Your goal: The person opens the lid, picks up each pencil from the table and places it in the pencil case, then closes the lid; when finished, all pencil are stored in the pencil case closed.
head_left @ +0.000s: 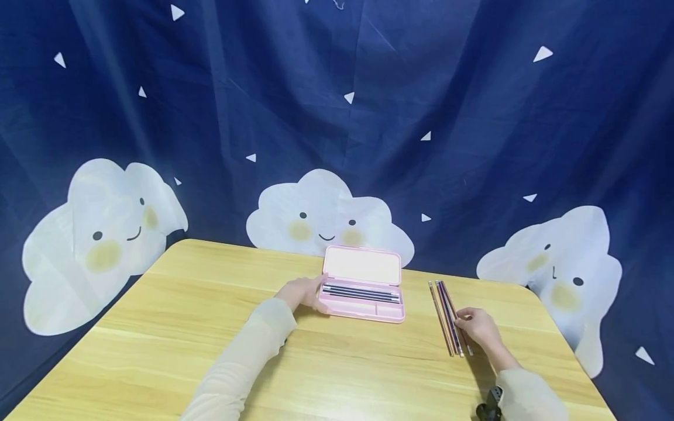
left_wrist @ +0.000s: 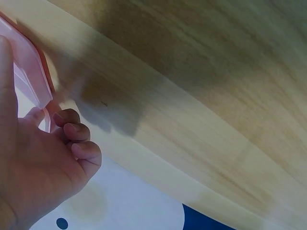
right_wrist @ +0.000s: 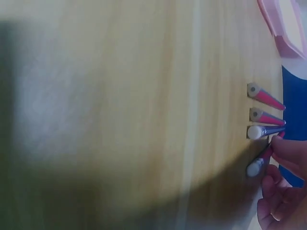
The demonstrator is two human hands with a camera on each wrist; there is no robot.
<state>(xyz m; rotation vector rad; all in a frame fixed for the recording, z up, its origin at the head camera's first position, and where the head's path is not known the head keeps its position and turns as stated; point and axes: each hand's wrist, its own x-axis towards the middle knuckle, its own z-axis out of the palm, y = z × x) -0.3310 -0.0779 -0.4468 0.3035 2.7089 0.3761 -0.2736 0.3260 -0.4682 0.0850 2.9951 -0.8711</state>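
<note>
A pink pencil case [head_left: 391, 311] lies with its lid raised at the back middle of the table. Several dark pencils [head_left: 360, 293] lie side by side in its long rear compartment. My left hand [head_left: 301, 292] grips the case's left end, thumb near the front corner and a finger by the hinge; the other fingers curl loosely in the left wrist view. To the right, several pencils [head_left: 443, 321] lie roughly parallel on the table. My right hand [head_left: 481, 328] pinches the rightmost pencil [right_wrist: 255, 166], a reddish one with a pale end, close beside the others.
The wooden table [head_left: 358, 368] has a back edge just behind the case. A dark blue curtain [head_left: 295, 88] with smiling clouds hangs behind it. A small black device [head_left: 491, 404] sits at the right wrist.
</note>
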